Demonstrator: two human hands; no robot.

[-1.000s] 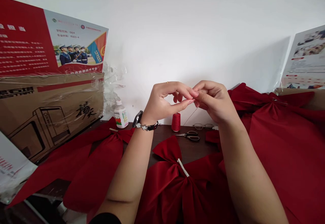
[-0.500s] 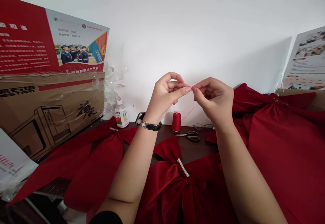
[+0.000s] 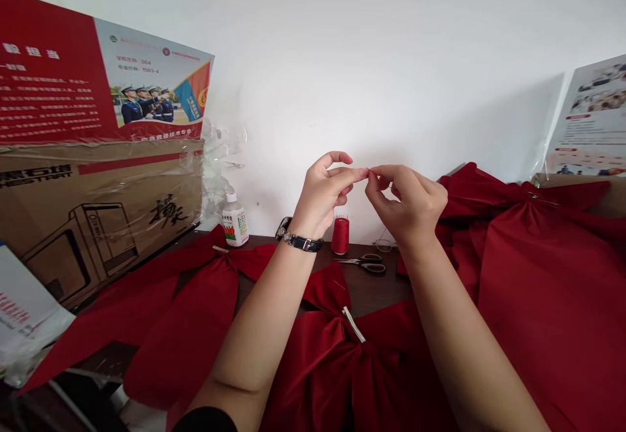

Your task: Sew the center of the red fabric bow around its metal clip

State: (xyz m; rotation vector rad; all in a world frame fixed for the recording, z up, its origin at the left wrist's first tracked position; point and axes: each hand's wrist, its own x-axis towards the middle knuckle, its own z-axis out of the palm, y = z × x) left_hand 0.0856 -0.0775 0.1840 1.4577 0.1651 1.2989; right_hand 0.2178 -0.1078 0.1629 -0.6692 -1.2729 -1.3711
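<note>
My left hand (image 3: 325,187) and my right hand (image 3: 408,200) meet fingertip to fingertip in front of the wall. Both pinch a fine red thread that barely shows between the tips. The left middle and other fingers are loosely curled. Below the hands stands a red thread spool (image 3: 340,236) with several needles stuck in its top. Black-handled scissors (image 3: 366,261) lie in front of it. A red fabric bow (image 3: 323,347) with a pale clip (image 3: 353,325) at its centre lies nearest me. A thin, needle-like glint (image 3: 338,284) shows against its upper loop.
Another clipped red bow (image 3: 210,288) lies to the left, and a stack of red bows (image 3: 533,256) to the right. A white bottle (image 3: 235,220) stands by a cardboard box (image 3: 112,223). Eyeglasses (image 3: 385,245) rest near the wall (image 3: 391,47).
Both hands remain pinched together, with the right hand turned and its fingers more bent. My left wrist has shifted slightly right. The thin glint now appears over the near bow.
</note>
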